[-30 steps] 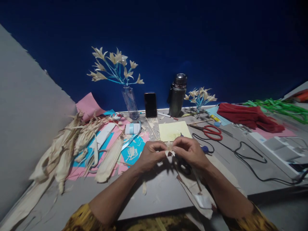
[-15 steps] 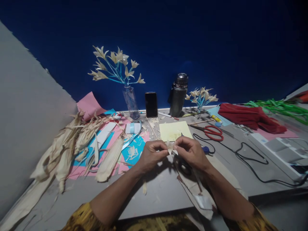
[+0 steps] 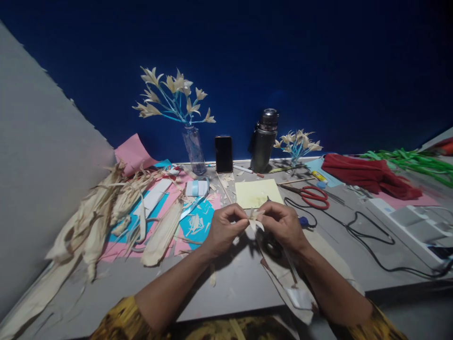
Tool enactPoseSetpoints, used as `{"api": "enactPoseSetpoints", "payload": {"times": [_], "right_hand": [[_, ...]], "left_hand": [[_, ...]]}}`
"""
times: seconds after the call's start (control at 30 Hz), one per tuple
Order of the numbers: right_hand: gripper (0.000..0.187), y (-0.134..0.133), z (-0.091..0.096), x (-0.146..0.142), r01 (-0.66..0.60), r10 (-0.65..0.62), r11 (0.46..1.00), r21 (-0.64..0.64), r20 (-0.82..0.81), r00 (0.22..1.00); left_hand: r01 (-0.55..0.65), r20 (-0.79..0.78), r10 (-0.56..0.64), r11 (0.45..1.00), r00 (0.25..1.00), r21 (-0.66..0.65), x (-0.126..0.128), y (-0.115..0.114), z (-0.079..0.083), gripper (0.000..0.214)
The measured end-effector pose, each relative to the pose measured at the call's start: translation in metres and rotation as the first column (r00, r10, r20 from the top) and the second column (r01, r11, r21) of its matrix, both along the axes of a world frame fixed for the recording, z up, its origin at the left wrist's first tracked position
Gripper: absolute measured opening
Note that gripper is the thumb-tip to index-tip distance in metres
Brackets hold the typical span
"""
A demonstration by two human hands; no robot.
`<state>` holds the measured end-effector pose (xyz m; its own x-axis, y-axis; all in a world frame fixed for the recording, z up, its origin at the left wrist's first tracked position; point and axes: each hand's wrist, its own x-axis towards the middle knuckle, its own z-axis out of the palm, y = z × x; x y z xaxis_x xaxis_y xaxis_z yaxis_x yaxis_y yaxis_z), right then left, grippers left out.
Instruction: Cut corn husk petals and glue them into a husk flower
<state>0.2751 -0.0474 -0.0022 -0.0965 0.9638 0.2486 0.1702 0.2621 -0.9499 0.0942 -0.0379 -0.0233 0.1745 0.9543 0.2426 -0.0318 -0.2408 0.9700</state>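
Between both hands, above the front middle of the table, is a small cream corn-husk flower (image 3: 255, 221) with pointed petals. My left hand (image 3: 226, 229) is closed, pinching the flower's left side between thumb and forefinger. From the other side, my right hand (image 3: 282, 223) pinches a petal, its fingers bent and closed. Just below the right hand lie dark handles (image 3: 272, 248), partly hidden, on a long husk piece (image 3: 283, 278). Behind the hands is a pale yellow paper (image 3: 256, 191) with small scraps on it.
Dried corn husks (image 3: 102, 222) and coloured paper cover the left side. At the back stand a glass vase (image 3: 194, 148) of husk flowers, a phone (image 3: 223, 155) and a flask (image 3: 264, 141). Red-handled scissors (image 3: 314, 196), a black cable (image 3: 357, 236) and a white power strip (image 3: 406, 231) lie right.
The flower has turned slightly between the fingers, its petals now pointing more downward. My hands stay in nearly the same place, and the view has shifted a little.
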Motion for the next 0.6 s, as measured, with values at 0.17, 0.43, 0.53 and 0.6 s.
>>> {"api": "enactPoseSetpoints", "payload": {"times": [0.17, 0.43, 0.53, 0.6], "right_hand": [[0.014, 0.0003, -0.0005, 0.0001, -0.001, -0.001, 0.999, -0.051, -0.028, 1.000], [0.018, 0.0016, -0.0027, 0.0014, -0.028, 0.029, 0.998, -0.047, 0.013, 1.000], [0.017, 0.0011, -0.0019, 0.0015, -0.016, 0.017, 1.000, -0.017, 0.071, 0.997], [0.016, 0.0007, -0.0002, 0.0012, -0.013, 0.008, 0.999, 0.035, 0.121, 0.993]], "left_hand": [[0.012, 0.020, -0.011, 0.999, 1.000, -0.052, 0.0021, -0.0006, -0.0007, 0.013], [0.028, 0.070, -0.021, 0.994, 0.997, -0.101, 0.0020, 0.0012, 0.0029, 0.011], [0.056, 0.101, -0.041, 0.987, 0.994, -0.151, 0.0026, 0.0027, 0.0023, 0.011], [0.086, 0.122, -0.064, 0.979, 0.990, -0.186, 0.0027, 0.0035, 0.0009, 0.011]]}}
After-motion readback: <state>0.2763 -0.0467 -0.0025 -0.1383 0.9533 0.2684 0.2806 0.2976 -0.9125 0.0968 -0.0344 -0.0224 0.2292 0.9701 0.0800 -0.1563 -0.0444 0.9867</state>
